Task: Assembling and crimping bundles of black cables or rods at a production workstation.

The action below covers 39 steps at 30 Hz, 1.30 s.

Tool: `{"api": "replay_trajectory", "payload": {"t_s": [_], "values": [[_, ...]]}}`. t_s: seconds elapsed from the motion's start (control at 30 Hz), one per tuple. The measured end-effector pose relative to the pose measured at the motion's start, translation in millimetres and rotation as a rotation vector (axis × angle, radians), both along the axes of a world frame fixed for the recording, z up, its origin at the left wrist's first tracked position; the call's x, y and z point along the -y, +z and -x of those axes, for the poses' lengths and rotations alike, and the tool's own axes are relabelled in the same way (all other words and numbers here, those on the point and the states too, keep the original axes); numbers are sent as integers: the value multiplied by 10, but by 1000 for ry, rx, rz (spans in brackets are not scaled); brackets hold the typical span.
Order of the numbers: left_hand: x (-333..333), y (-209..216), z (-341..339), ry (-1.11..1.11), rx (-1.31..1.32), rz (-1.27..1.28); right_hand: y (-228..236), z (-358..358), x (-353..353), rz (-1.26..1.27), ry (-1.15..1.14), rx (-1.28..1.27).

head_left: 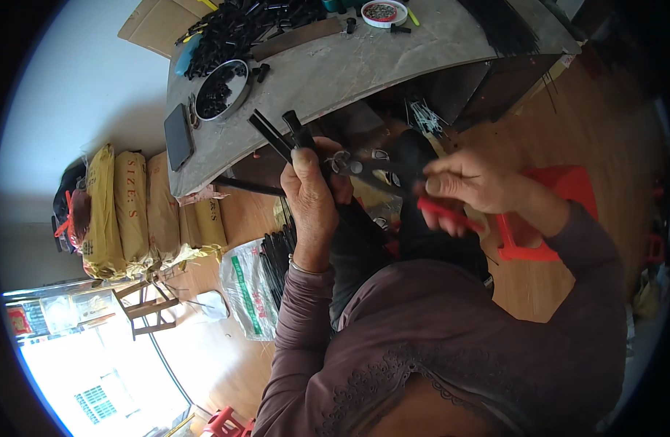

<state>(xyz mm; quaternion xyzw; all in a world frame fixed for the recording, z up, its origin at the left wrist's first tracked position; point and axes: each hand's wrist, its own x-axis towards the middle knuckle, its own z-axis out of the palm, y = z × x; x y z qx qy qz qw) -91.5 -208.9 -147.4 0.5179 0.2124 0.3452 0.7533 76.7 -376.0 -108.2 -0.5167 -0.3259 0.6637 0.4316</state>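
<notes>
Pliers (pixel 357 167), apparently, in right hand (pixel 466 186)

The pliers (pixel 358 168) look dull metal with plastic handles (pixel 428 203), the tabletop (pixel 313 81) matt, the stool (pixel 577 188) smooth plastic.

– What is borne by the grey table (pixel 313 71)?
– Black fittings (pixel 251 30) are heaped; a metal bowl (pixel 239 89) and white dish (pixel 384 25) are set down.
– At right?
– Thin black rods (pixel 501 26) are laid.

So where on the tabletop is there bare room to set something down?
Mostly bare: the grey tabletop between the white dish and black rods, and its near-edge stretch right of the metal bowl. Crowded: far left, under the black parts heap.
</notes>
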Motion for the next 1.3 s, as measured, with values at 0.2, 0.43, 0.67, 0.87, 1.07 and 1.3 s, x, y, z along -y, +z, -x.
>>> {"api": "replay_trajectory", "payload": {"t_s": [0.2, 0.43, 0.67, 0.87, 1.07, 1.3], "values": [[62, -5, -41, -2, -43, -110, -53, -196, -12, 96, 297, 102], [-17, -49, 20, 38, -11, -20, 94, -10, 37, -512, 91, 1251], [-7, -45, 51, 6, -12, -56, 110, -12, 11, -123, 117, 445], [92, 18, 78, -4, -19, -102, 116, -202, 39, 268, 308, -103], [72, 1, 83, 52, -43, -76, 251, -199, -85, -165, 234, 642], [122, -14, 106, -31, 56, -63, -25, -176, 76, 235, 237, -597]]}}
